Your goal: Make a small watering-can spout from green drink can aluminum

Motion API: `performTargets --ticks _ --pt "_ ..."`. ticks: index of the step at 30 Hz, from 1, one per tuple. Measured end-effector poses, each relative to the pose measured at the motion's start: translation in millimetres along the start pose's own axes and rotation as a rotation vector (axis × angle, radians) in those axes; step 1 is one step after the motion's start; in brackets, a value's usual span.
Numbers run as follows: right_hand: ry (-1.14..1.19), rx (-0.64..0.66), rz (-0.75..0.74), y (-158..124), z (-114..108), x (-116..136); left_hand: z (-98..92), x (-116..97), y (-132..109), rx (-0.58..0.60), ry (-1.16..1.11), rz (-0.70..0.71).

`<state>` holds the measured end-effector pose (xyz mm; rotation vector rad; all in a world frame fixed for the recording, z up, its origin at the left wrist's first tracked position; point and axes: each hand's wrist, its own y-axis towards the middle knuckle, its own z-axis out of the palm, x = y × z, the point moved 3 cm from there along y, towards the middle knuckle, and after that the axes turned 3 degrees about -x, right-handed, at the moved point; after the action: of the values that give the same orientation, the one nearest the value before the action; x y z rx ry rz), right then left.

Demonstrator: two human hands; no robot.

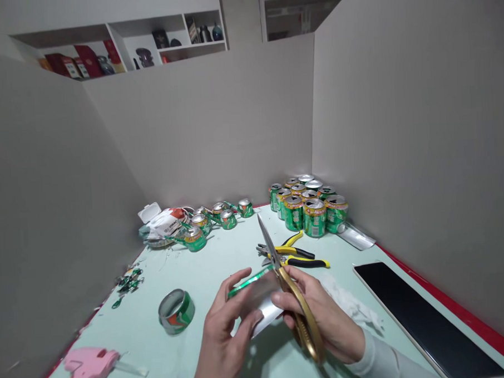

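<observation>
Head camera view shows two bare hands working above the desk (pixel 213 257). The left hand (pixel 224 321) has its fingers closed around a curved metal sheet (pixel 263 300), silver on the face toward the viewer and green along its far edge. The right hand (pixel 324 311) grips gold-handled scissors (pixel 297 294), and its thumb presses also on the sheet. So the sheet is between the hands, raised from the desk, just beside the blades, which point away and look nearly together. Whether they bite the metal, I cannot tell. The step in hand seems to be trimming this sheet. In my judgement, a clean cut calls for a steady left hold, the blades opened along the edge, and fingers away from the sharp rim.
</observation>
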<state>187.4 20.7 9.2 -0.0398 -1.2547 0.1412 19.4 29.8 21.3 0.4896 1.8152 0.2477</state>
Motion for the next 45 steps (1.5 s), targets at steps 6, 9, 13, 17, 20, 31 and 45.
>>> performTargets --ticks 6,9,13,17,20,31,45 --pt "-0.037 0.034 -0.019 -0.8 4.8 3.7 1.1 6.5 4.0 -0.029 -0.192 -0.252" --pt "-0.048 0.033 -0.040 -3.8 5.2 8.2 -1.5 8.8 5.1 -0.064 -0.208 -0.285" --pt "-0.187 -0.004 -0.039 -13.2 2.6 17.2 -15.5 5.1 8.8 -0.205 -0.128 -0.216" --pt "-0.319 -0.006 -0.060 -20.7 1.8 23.9 -30.6 -2.2 9.5 -0.365 -0.098 -0.175" --pt "-0.476 0.080 -0.142 -19.4 2.3 21.8 -37.0 -5.1 7.9 -0.445 -0.111 -0.162" --pt "-0.776 0.145 -0.168 -17.5 3.0 17.7 -36.9 -5.9 6.7 -0.411 -0.089 -0.117" --pt "-0.873 0.171 -0.149 -12.4 1.3 11.3 -33.5 -7.2 4.8 -0.391 0.031 -0.152"
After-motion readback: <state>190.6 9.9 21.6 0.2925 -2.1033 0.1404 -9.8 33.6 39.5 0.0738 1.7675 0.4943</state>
